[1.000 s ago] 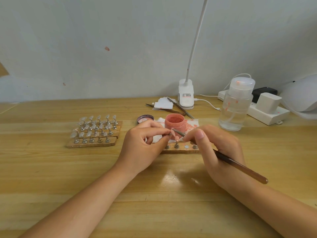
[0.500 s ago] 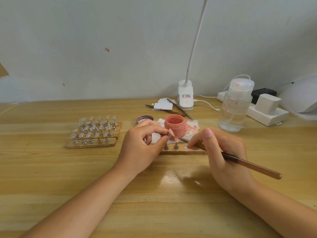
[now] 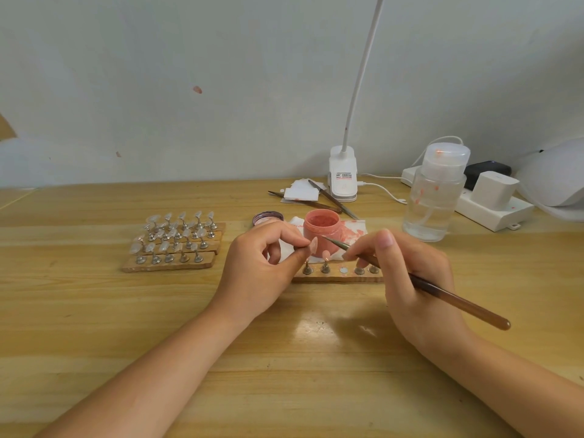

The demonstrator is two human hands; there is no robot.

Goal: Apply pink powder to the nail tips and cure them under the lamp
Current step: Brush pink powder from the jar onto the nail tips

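1. Nail tip (image 3: 313, 244), pink-coated, sits at frame centre, pinched between thumb and forefinger of the left hand (image 3: 259, 267), face turned toward the brush; just in front of the powder jar.
2. Wooden table (image 3: 94, 311) fills the lower half of the view; pale wall behind.
3. White curing lamp (image 3: 556, 175) at 3 o'clock from the jar, far right edge, partly cut off.
4. Desk lamp (image 3: 343, 175), white clip base at 12 o'clock from the jar, neck rising out of frame.
5. Clear pump bottle (image 3: 434, 197) at 2 o'clock from the jar, pink smudges on it; white power strip (image 3: 493, 210) with plugs behind it.
6. Right hand (image 3: 410, 273) curled round the brush (image 3: 442, 294) in a pen grip; brown handle trails to 4 o'clock, fine tip points at 10 o'clock, close to the held nail tip. Contact cannot be told.
7. Rack of clear tips (image 3: 173, 241) on wooden strips at 9 o'clock from the left hand, well apart.
8. Pink powder jar (image 3: 321, 230), open, stands on a stained white tissue (image 3: 354, 230).
9. Wooden holder strip (image 3: 338, 276) lies between the hands at 6 o'clock from the jar, with metal pegs; one peg carries a pink tip (image 3: 325, 255).
10. Jar lid (image 3: 268, 218) at 10 o'clock from the jar; spare tools (image 3: 319, 205) and white pads beyond.
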